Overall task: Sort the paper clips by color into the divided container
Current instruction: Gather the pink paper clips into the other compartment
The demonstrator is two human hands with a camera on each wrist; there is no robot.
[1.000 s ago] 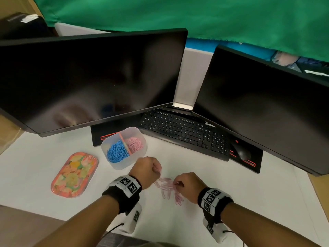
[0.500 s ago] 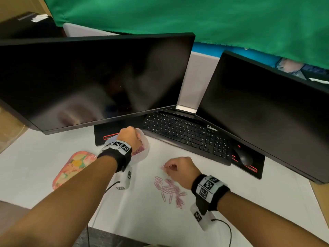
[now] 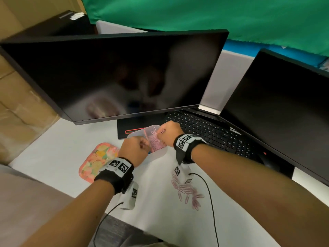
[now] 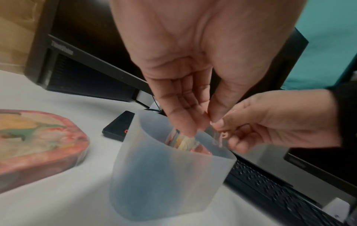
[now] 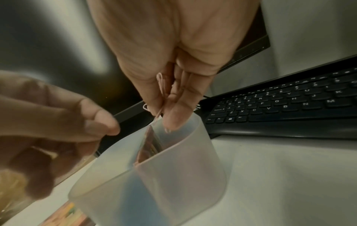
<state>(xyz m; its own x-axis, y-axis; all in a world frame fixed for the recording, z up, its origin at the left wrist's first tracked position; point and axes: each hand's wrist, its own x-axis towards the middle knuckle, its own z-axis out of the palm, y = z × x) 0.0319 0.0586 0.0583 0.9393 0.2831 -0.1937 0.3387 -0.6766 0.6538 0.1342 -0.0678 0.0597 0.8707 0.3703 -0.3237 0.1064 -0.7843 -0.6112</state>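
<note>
The frosted divided container (image 3: pixel 142 133) (image 4: pixel 170 180) (image 5: pixel 185 171) stands in front of the left monitor. Pink clips (image 3: pixel 156 143) fill its right compartment; blue shows through the wall of the other one. My right hand (image 3: pixel 168 130) (image 5: pixel 164 116) hovers above the pink side and pinches a few pink paper clips (image 5: pixel 160 85) (image 4: pixel 222 136) between thumb and fingers. My left hand (image 3: pixel 136 147) (image 4: pixel 201 122) hangs over the near rim with loose fingers, and I see nothing in it. Several more pink clips (image 3: pixel 188 192) lie loose on the desk under my right forearm.
A floral tray lid (image 3: pixel 98 159) (image 4: pixel 38 137) lies left of the container. Two dark monitors (image 3: pixel 115 77) stand behind it, with a black keyboard (image 3: pixel 210 134) (image 5: pixel 289 104) to the right. Wrist-camera cables (image 3: pixel 210 202) run across the white desk.
My right hand has risen from the loose pile with pink clips and moved to above the container. My left hand has drawn back from the pink compartment toward the near rim.
</note>
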